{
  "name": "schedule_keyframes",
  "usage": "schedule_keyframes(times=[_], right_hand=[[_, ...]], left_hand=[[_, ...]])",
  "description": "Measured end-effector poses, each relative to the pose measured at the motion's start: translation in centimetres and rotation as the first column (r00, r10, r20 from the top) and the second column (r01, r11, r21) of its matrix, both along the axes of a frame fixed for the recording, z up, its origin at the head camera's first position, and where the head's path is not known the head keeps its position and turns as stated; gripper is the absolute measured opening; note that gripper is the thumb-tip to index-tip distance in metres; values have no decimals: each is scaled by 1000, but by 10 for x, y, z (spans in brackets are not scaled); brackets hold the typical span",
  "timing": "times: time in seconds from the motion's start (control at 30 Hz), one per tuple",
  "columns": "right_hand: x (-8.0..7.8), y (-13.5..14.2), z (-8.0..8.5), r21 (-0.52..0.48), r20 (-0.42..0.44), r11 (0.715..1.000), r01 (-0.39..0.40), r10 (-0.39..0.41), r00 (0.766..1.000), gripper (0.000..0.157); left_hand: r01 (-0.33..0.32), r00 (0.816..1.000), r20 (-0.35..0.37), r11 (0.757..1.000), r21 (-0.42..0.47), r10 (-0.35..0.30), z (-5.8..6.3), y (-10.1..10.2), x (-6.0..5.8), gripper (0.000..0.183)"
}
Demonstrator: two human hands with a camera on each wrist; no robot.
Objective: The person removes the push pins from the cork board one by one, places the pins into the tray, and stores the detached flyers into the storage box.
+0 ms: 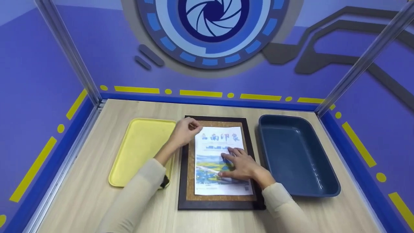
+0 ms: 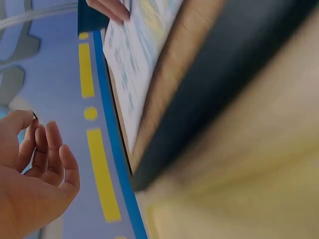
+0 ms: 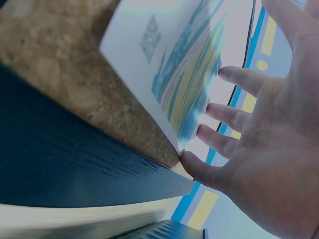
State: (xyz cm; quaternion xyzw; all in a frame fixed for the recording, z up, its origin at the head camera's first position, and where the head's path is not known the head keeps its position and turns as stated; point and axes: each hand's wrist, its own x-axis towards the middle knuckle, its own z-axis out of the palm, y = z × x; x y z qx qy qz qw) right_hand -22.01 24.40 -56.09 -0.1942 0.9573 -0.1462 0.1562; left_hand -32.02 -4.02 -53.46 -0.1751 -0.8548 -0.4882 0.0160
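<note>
A printed sheet of paper (image 1: 220, 191) with a coloured landscape and large characters lies on a cork board (image 1: 190, 161) in a dark frame (image 1: 182, 191). Just off the sheet's top left corner is my left hand (image 1: 185, 131). Its thumb and forefinger pinch a small dark pin-like thing (image 2: 35, 116), mostly hidden by the fingertips. My right hand (image 1: 241, 165) rests on the lower right half of the sheet with fingers spread. In the right wrist view, those fingertips (image 3: 203, 130) touch the paper near its edge.
A shallow yellow tray (image 1: 142, 139) lies left of the board, partly under the left forearm. To the right stands a deep dark blue bin (image 1: 291, 152). Blue printed walls (image 1: 110, 64) with metal posts enclose the wooden table (image 1: 87, 168).
</note>
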Motion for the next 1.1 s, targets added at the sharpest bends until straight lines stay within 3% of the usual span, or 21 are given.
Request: schedule_keyframes(times=[0.17,0.37,0.57,0.8,1.1], right_hand=[[0,2,1,-2,-10,1000,-17,17,1000,95],[1,3,1,-21,-25,1000,-18,17,1000,93],[0,1,0,-8,-12,1000,-15,15,1000,95],[-1,1,-2,-10,-17,1000,-11,11,1000,94],[0,0,-1,-2,-8,1000,-5,5,1000,95]], left_hand=[[-77,995,70,997,31,75,-8,-51,1,14],[-177,980,100,984,36,173,-21,-110,-1,20],[-243,962,123,969,-33,245,-41,-155,8,26],[-263,953,122,958,-114,276,-63,-176,17,23],[-254,955,102,946,-200,277,-71,-182,22,21]])
